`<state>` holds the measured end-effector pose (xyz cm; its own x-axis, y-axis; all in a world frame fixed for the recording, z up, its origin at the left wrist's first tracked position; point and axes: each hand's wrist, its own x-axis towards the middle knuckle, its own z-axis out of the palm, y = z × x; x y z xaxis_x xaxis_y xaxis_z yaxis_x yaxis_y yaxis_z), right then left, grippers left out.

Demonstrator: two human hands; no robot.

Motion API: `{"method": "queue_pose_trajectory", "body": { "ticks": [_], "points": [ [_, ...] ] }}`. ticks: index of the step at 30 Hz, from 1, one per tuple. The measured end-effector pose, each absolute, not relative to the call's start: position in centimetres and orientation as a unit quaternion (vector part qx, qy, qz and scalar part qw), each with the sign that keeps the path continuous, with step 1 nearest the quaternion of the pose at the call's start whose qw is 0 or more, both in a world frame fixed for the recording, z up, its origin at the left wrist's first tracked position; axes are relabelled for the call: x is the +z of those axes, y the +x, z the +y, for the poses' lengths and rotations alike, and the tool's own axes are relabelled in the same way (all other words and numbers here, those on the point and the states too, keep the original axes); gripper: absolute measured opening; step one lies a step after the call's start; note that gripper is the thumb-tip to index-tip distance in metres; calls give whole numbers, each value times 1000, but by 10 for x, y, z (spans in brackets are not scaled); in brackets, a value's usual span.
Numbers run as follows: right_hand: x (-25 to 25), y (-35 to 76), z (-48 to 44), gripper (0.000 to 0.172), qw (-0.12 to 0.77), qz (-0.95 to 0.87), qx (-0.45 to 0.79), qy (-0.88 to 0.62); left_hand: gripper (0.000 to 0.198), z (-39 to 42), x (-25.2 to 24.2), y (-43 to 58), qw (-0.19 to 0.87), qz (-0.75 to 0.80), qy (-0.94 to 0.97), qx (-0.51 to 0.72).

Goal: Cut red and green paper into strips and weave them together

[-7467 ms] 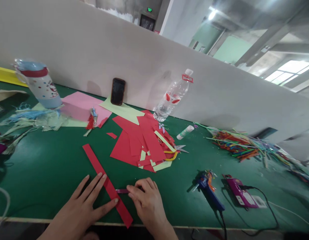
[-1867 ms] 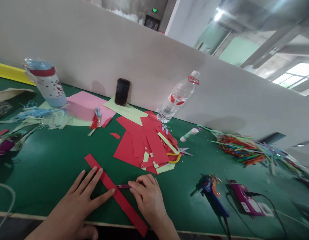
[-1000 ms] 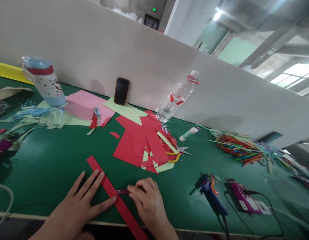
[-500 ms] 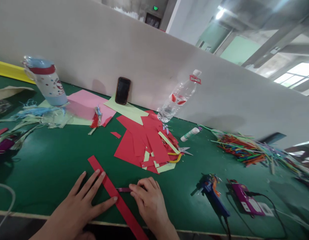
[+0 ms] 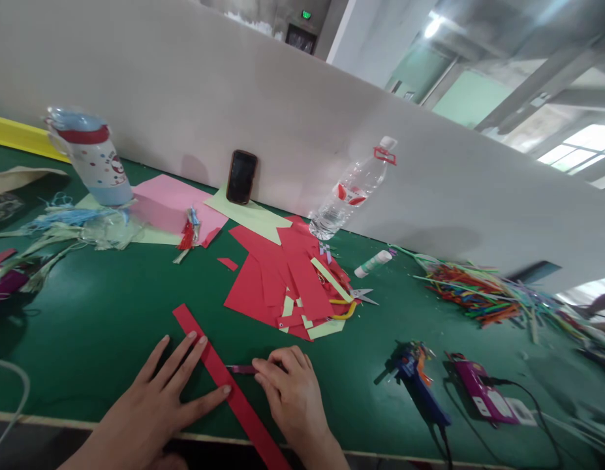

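A long red paper strip (image 5: pixel 218 375) lies diagonally on the green table (image 5: pixel 87 313) near its front edge. My left hand (image 5: pixel 165 391) rests flat on the table with fingers spread, its fingertips pressing the strip's left edge. My right hand (image 5: pixel 290 391) is curled to the right of the strip and pinches a small purple tool (image 5: pixel 241 369), whose tip touches the strip.
A pile of red and light green paper (image 5: pixel 287 277) with yellow-handled scissors (image 5: pixel 354 300) lies beyond. A glue stick (image 5: pixel 373 264), water bottle (image 5: pixel 354 189), phone (image 5: pixel 241 176), cup (image 5: pixel 91 156), pink paper (image 5: pixel 170 205), coloured sticks (image 5: pixel 478 290), glue gun (image 5: pixel 417 378) and purple device (image 5: pixel 476 388) are around.
The red strip has slid toward the front edge, its near end now past the table edge. Both hands keep the same hold. The view has shifted slightly.
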<state>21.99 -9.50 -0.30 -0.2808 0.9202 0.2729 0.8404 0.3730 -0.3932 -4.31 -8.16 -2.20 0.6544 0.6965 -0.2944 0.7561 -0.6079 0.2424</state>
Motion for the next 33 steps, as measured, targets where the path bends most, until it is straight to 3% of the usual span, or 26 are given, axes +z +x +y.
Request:
{"method": "queue_pose_trajectory", "body": {
  "ticks": [12,33],
  "points": [
    [-6,220,-88,20,233,-801,78,-546,105,-83,-16,-41,174,414,890,-81],
    [-2,220,-93,20,226,-796,98,-552,113,-80,-8,-41,203,397,890,-93]
  ]
}}
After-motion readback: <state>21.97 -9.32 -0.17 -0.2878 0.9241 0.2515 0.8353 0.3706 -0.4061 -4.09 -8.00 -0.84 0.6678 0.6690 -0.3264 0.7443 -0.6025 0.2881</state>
